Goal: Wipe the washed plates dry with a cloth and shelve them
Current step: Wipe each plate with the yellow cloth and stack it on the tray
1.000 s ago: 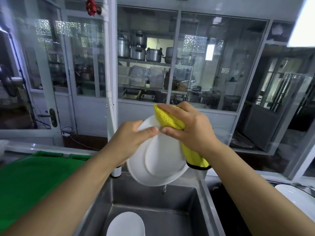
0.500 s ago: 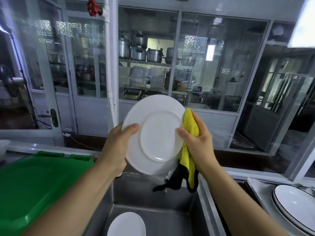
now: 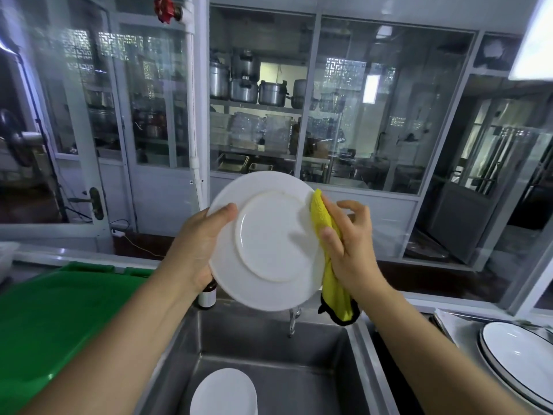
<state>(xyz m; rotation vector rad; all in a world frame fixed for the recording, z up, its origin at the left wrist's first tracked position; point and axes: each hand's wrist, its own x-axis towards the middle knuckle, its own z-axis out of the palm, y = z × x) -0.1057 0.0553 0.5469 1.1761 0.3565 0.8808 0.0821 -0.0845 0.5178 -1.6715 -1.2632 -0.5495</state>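
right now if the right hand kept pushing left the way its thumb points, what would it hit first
The plate. The right hand already presses the yellow cloth against the plate's right rim, so going further left it would slide across the plate's underside toward the left hand, though depth is hard to judge.

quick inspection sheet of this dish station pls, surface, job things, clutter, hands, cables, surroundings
surface: steel sink, one white plate in the sink.
job's things: white plate held upright, underside to camera; yellow cloth at its right rim; rimmed plates stacked at right.
clutter: green bin lid; small brown bottle.
grippers: left hand grips the plate's left edge; right hand holds the cloth.
cables: wire along the floor behind.
surroundings: glass partitions, shelved metal pots.
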